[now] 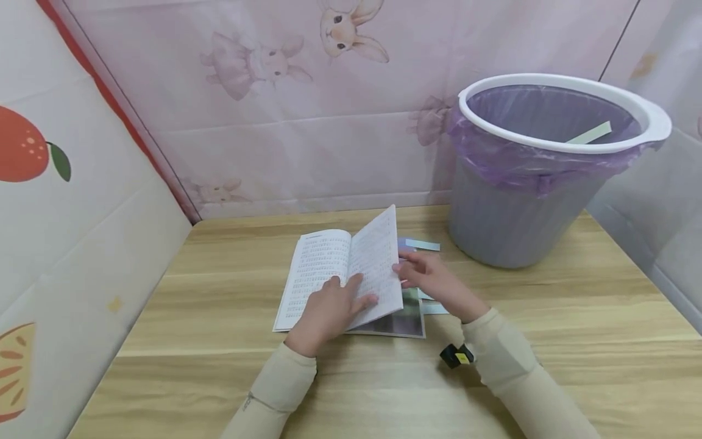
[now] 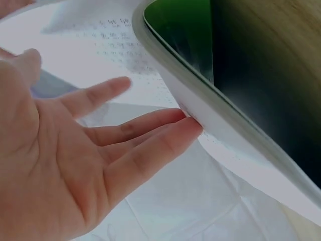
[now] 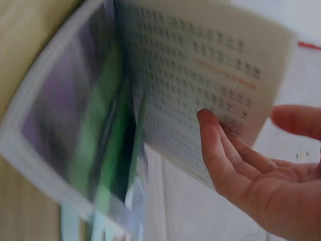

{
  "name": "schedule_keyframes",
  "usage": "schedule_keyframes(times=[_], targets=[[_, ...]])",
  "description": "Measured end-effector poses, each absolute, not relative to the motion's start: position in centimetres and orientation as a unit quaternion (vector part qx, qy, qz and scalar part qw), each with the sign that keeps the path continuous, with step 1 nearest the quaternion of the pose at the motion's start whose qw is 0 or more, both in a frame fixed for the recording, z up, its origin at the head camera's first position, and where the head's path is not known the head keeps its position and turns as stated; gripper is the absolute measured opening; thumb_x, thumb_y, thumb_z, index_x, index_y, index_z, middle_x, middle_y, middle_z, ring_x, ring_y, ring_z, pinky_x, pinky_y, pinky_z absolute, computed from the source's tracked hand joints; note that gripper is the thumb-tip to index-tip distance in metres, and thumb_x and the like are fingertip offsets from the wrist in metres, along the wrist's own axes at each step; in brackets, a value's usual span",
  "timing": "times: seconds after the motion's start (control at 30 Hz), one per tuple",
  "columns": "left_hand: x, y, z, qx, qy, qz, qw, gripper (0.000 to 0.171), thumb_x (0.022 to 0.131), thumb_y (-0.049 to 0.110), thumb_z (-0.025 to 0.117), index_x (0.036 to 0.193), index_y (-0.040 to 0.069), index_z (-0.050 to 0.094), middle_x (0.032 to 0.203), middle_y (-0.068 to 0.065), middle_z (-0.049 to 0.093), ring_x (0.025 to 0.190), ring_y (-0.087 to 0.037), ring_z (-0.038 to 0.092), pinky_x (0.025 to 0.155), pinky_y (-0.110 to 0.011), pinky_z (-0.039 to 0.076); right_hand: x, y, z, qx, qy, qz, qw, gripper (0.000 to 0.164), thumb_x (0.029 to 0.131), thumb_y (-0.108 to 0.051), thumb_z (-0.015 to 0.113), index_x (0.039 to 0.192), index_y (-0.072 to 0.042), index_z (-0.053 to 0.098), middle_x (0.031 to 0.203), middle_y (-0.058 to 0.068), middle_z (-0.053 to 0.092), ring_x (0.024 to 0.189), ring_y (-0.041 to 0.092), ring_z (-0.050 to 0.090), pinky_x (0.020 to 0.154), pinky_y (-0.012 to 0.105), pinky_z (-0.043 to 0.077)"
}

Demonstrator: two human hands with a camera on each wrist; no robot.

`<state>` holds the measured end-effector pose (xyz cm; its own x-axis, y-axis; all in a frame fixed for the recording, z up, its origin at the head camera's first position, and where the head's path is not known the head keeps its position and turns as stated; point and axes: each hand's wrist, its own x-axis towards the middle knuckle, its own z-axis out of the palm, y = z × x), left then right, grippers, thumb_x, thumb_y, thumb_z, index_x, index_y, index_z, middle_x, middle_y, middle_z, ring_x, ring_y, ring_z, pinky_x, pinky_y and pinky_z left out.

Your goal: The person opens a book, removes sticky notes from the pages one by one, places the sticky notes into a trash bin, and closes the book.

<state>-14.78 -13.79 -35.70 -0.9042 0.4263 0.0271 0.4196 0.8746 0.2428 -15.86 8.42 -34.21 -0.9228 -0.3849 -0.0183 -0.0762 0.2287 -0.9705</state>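
An open book of printed text lies on the table, a raised page standing up from its middle. My left hand rests over the book's lower middle with fingers spread. In the left wrist view, fingertips of that hand touch the paper near the lower edge. My right hand holds the raised page at its right edge. Its fingers lie against the back of the sheet, the thumb at the edge. Below the page shows a green and purple picture page.
Pale strips stick out from the book's right side. A grey bin with a purple liner and white rim stands at the back right, with a pale strip inside. A small black device is beside the right wrist.
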Motion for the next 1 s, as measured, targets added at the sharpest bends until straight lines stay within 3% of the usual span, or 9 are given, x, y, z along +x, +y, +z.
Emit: schedule_keyframes(times=[0.17, 0.27, 0.37, 0.5, 0.57, 0.63, 0.73, 0.87, 1.0], targets=[[-14.9, -13.8, -35.6, 0.222, 0.965, 0.133, 0.036, 0.071, 0.094, 0.062, 0.039, 0.148, 0.015, 0.037, 0.112, -0.026, 0.058, 0.102, -0.036, 0.058, 0.069, -0.050, 0.052, -14.4, 7.0, -34.9, -0.235, 0.752, -0.598, 0.149, 0.063, 0.099, -0.026, 0.055, 0.152, -0.008, 0.026, 0.145, 0.016, 0.044, 0.128, 0.028, 0.048, 0.100, 0.043, 0.044], [-15.0, -14.0, -35.5, 0.235, 0.959, 0.152, 0.051, 0.076, 0.094, 0.063, 0.040, 0.150, 0.013, 0.033, 0.115, -0.026, 0.059, 0.106, -0.036, 0.058, 0.073, -0.051, 0.052, -13.8, 6.5, -35.6, -0.281, 0.764, -0.563, 0.142, 0.075, 0.095, -0.025, 0.061, 0.154, -0.013, 0.017, 0.148, 0.014, 0.039, 0.129, 0.026, 0.046, 0.102, 0.042, 0.042], [-14.9, -14.3, -35.2, 0.255, 0.945, 0.184, 0.088, 0.085, 0.091, 0.064, 0.045, 0.152, 0.008, 0.024, 0.127, -0.025, 0.056, 0.116, -0.034, 0.056, 0.085, -0.050, 0.051, -13.4, 6.2, -36.1, -0.309, 0.781, -0.527, 0.130, 0.089, 0.091, -0.026, 0.067, 0.156, -0.018, 0.007, 0.152, 0.010, 0.033, 0.130, 0.023, 0.045, 0.102, 0.044, 0.042], [-14.8, -14.8, -34.9, 0.295, 0.921, 0.224, 0.124, 0.097, 0.089, 0.059, 0.057, 0.153, 0.002, 0.012, 0.138, -0.027, 0.046, 0.125, -0.032, 0.049, 0.099, -0.044, 0.045, -13.3, 6.2, -36.7, -0.334, 0.803, -0.478, 0.123, 0.104, 0.086, -0.028, 0.074, 0.155, -0.021, -0.004, 0.160, 0.005, 0.013, 0.140, 0.023, 0.028, 0.108, 0.046, 0.035], [-14.9, -15.1, -34.8, 0.312, 0.912, 0.236, 0.123, 0.090, 0.092, 0.047, 0.059, 0.151, -0.002, 0.013, 0.132, -0.024, 0.052, 0.116, -0.027, 0.055, 0.096, -0.040, 0.046, -13.3, 6.1, -37.0, -0.351, 0.820, -0.437, 0.116, 0.106, 0.085, -0.027, 0.075, 0.155, -0.016, -0.004, 0.160, 0.006, 0.006, 0.143, 0.023, 0.021, 0.111, 0.047, 0.030], [-15.2, -15.4, -34.7, 0.323, 0.908, 0.242, 0.115, 0.075, 0.094, 0.032, 0.058, 0.148, -0.003, 0.020, 0.111, -0.019, 0.061, 0.093, -0.021, 0.061, 0.081, -0.037, 0.051, -13.2, 6.0, -37.2, -0.362, 0.841, -0.386, 0.115, 0.102, 0.086, -0.025, 0.074, 0.155, -0.009, 0.001, 0.159, 0.011, 0.011, 0.143, 0.025, 0.022, 0.112, 0.046, 0.027], [-15.5, -15.9, -34.5, 0.321, 0.907, 0.253, 0.106, 0.048, 0.090, 0.013, 0.052, 0.132, -0.007, 0.041, 0.080, -0.008, 0.060, 0.063, -0.013, 0.051, 0.058, -0.029, 0.047, -12.7, 5.8, -37.4, -0.361, 0.869, -0.314, 0.128, 0.086, 0.089, -0.022, 0.070, 0.151, 0.003, 0.016, 0.155, 0.019, 0.022, 0.141, 0.031, 0.027, 0.112, 0.046, 0.027], [-15.8, -16.4, -33.9, 0.276, 0.913, 0.295, 0.055, 0.025, 0.090, 0.010, 0.055, 0.110, -0.003, 0.059, 0.069, -0.007, 0.061, 0.054, -0.009, 0.050, 0.049, -0.025, 0.045, -12.0, 5.6, -37.4, -0.340, 0.896, -0.240, 0.159, 0.073, 0.090, -0.023, 0.068, 0.146, 0.007, 0.031, 0.151, 0.025, 0.028, 0.138, 0.037, 0.031, 0.111, 0.049, 0.029], [-15.9, -17.0, -32.7, 0.193, 0.922, 0.327, -0.068, 0.013, 0.088, 0.014, 0.064, 0.096, 0.004, 0.063, 0.066, -0.003, 0.058, 0.056, -0.013, 0.053, 0.051, -0.028, 0.044, -11.7, 5.4, -37.4, -0.330, 0.907, -0.206, 0.159, 0.071, 0.089, -0.022, 0.068, 0.143, 0.009, 0.035, 0.151, 0.027, 0.027, 0.139, 0.038, 0.030, 0.111, 0.049, 0.029]])
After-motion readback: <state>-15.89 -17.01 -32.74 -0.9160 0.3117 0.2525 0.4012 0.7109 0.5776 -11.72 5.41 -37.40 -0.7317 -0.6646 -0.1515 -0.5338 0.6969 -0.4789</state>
